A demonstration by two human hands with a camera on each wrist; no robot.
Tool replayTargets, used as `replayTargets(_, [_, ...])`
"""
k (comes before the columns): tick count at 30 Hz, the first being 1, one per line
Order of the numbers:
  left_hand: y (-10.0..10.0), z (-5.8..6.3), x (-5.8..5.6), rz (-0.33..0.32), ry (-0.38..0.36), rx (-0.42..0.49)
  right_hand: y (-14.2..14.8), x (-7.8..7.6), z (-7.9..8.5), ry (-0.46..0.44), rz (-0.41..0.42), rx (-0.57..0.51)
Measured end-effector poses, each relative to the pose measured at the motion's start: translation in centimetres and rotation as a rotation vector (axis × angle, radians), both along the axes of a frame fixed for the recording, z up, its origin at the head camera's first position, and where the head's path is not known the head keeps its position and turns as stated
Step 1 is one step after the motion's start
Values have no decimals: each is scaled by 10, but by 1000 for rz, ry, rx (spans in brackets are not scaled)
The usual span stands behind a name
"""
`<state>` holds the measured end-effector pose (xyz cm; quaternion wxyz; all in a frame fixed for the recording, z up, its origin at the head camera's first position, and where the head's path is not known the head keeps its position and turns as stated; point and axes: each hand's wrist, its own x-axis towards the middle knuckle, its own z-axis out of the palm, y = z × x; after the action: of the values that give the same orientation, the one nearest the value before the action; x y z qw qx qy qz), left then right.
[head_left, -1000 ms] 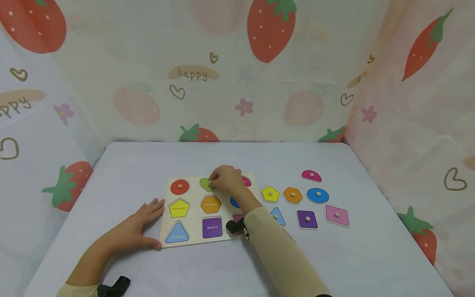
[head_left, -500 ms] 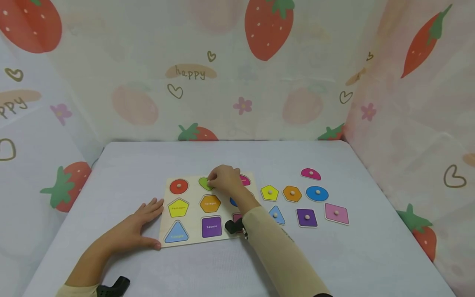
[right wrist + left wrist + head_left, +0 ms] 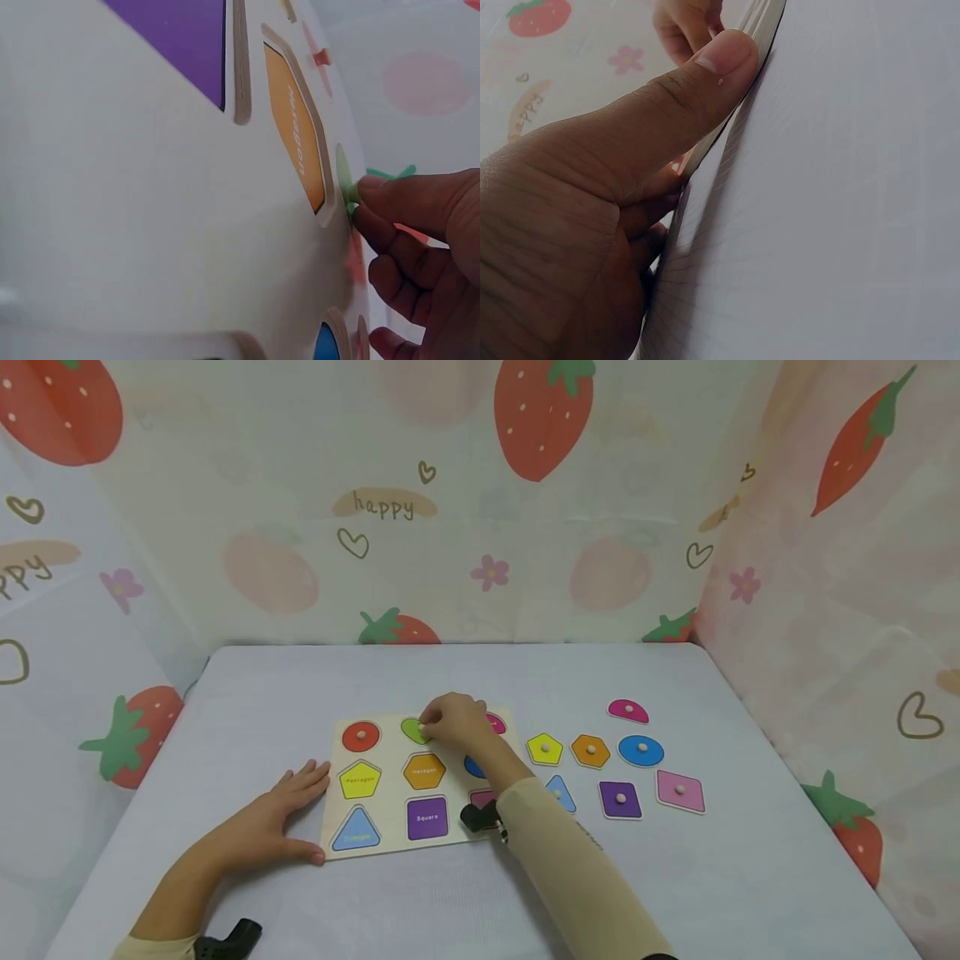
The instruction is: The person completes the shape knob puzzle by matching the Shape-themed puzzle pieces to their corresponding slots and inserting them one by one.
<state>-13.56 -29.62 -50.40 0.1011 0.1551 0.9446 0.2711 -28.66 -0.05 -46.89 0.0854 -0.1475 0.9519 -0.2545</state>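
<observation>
A pale puzzle board (image 3: 393, 802) with shaped recesses lies on the white table. My right hand (image 3: 459, 727) is over its top row, thumb and forefinger pinching the knob of a green puzzle piece (image 3: 412, 730). In the right wrist view the green piece (image 3: 343, 169) appears level with the board's surface, and its knob is at the fingertips. A red round piece (image 3: 361, 736) with a knob sits in the top-left recess. Along the board's left edge rests my left hand (image 3: 288, 814), fingers extended and thumb at the lower corner. My right arm hides part of the board's right column.
Right of the board lie several loose knobbed pieces, among them a yellow pentagon (image 3: 544, 749), an orange hexagon (image 3: 591, 752), a blue oval (image 3: 641, 751), a purple square (image 3: 620, 800), a pink parallelogram (image 3: 680, 792) and a magenta half circle (image 3: 627, 711). Strawberry-printed cloth surrounds the table.
My right wrist and sleeve have shifted slightly to the right, while the fingers stay at the green piece's knob. The left hand keeps its place on the board's edge.
</observation>
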Motion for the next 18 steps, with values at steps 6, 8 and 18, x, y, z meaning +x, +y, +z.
replayTargets(6, [-1,0,1,2,-10,0,5,3,5,-39,37,-42])
replayTargets(8, [-1,1,2,3,-12,2,8,4,7,-31,59,-53])
replayTargets(18, [-1,0,1,-4,-6,4,43,22,27,115,154,-120])
